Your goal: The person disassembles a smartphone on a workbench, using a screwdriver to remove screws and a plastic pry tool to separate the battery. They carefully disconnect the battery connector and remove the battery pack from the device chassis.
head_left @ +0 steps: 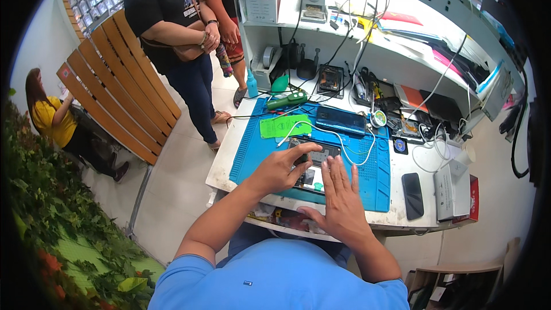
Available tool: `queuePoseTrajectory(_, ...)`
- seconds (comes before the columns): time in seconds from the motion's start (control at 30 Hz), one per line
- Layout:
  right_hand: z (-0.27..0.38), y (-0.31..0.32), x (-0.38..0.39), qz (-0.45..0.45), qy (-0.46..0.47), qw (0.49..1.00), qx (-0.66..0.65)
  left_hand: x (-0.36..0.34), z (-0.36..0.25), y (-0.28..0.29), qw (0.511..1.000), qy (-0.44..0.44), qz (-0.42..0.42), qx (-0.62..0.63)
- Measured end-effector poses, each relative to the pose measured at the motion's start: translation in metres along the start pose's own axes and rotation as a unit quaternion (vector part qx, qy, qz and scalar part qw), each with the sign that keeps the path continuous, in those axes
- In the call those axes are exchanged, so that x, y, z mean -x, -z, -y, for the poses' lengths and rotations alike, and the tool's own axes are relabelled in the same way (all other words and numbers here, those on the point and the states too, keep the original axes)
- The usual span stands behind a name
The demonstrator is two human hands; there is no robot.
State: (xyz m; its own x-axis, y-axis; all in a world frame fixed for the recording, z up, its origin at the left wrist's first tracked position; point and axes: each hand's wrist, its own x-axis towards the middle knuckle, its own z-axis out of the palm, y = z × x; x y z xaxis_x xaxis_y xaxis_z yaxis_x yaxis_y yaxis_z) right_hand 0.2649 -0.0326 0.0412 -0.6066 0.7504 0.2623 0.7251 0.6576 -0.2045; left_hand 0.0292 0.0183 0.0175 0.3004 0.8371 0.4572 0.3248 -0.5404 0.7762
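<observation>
An opened phone (309,179) lies on the blue work mat (376,186) in front of me, its dark inner parts and a white and green patch showing. My left hand (278,167) is over its left side, thumb and fingers curled together around something small and dark that I cannot make out. Stretched out and nearly flat, my right hand (344,201) has its fingertips at the phone's right edge. Farther up the mat are a green phone-shaped sheet (285,127), a dark phone (341,120) and a white cable (351,159).
A black phone (412,196) lies right of the mat, beside a white box (451,189). Tools, cables and a green hand tool (287,100) crowd the far side. Beyond the bench's left end stands a person in black (172,28); a person in yellow (51,116) is farther left.
</observation>
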Motion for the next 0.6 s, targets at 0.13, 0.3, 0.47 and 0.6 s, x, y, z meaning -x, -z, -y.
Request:
queuePoseTrajectory(0.13, 0.005, 0.007, -0.001, -0.056, 0.009, 0.998, -0.012, 0.002, 0.005, 0.000, 1.000, -0.001, -0.016, -0.004)
queuePoseTrajectory(0.3, 0.012, -0.002, 0.004, -0.120, 0.044, 0.991, -0.032, 0.002, 0.006, 0.001, 1.000, 0.002, -0.026, 0.002)
queuePoseTrajectory(0.47, 0.009, -0.048, 0.016, 0.042, 0.022, 0.999, -0.004, 0.005, 0.008, -0.002, 1.000, -0.003, -0.022, 0.004)
queuePoseTrajectory(0.6, 0.013, -0.051, 0.011, 0.065, 0.009, 0.998, -0.017, 0.005, 0.013, -0.002, 1.000, -0.017, -0.024, -0.008)
